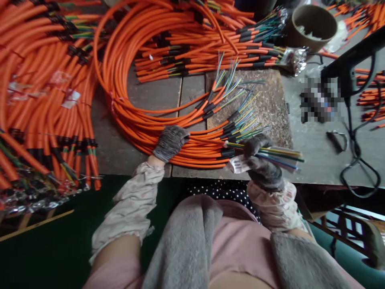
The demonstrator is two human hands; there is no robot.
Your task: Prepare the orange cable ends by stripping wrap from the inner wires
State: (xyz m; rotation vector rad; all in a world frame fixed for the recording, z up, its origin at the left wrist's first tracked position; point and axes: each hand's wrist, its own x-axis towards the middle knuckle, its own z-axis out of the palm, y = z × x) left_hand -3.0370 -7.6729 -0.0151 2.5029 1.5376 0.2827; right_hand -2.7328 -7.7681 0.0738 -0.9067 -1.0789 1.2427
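Note:
My left hand (171,141), in a grey knit glove, is closed around an orange cable (204,139) at the front of a big coil of orange cables (120,52). My right hand (262,160), gloved too, grips the fanned colored wires (284,153) that come out of that cable's stripped end. A white printed label (239,164) shows beside my right fingers. Behind my hands, other cable ends of the coil spread their thin wires (245,120), with black sleeves at the base, over a speckled board (270,104).
Bundles of orange cables (45,80) cover the left side. More bundles (192,52) lie behind the coil. At the right are a round brown container (314,24), a black tool with a cord (345,76) and a small metal-edged item (337,141). The table edge runs just below my hands.

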